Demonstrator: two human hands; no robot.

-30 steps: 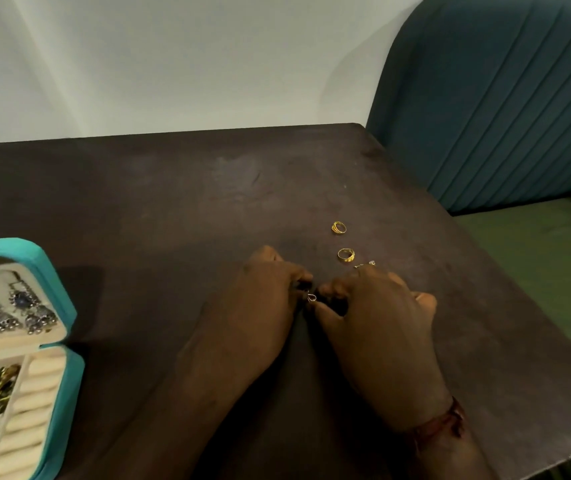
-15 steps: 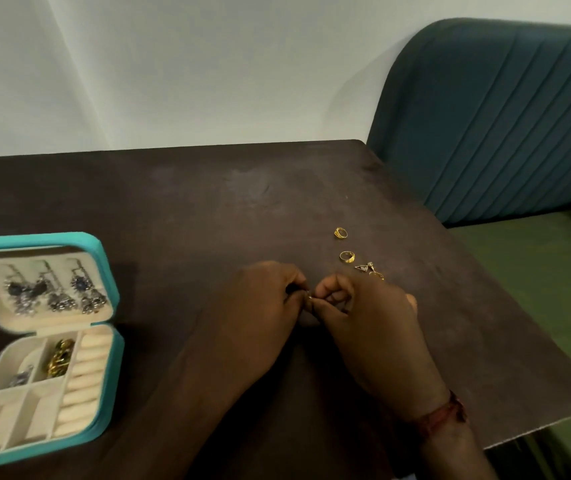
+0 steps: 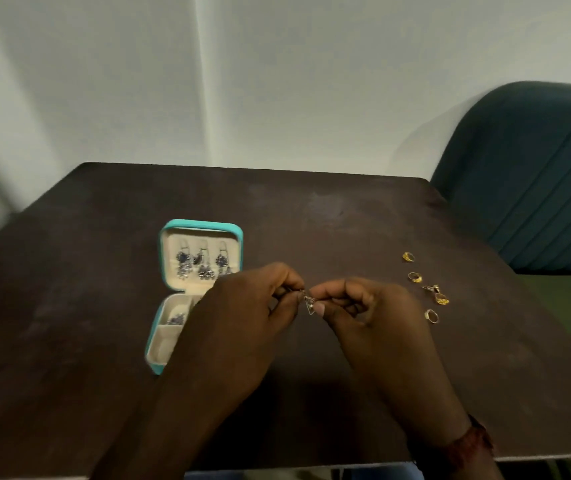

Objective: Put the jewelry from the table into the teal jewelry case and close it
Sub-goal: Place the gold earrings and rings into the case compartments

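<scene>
White wall (image 3: 277, 81); dark table (image 3: 311, 209); teal chair (image 3: 536, 168), perhaps padded.

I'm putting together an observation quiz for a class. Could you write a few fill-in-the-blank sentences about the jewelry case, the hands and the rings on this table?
1. The lid of the teal jewelry case is ___.
2. The left hand and the right hand together pinch a small earring shaped like a ___.
3. The gold rings lie on the table to the ___ of both hands.
Missing words: open; triangle; right.
</scene>
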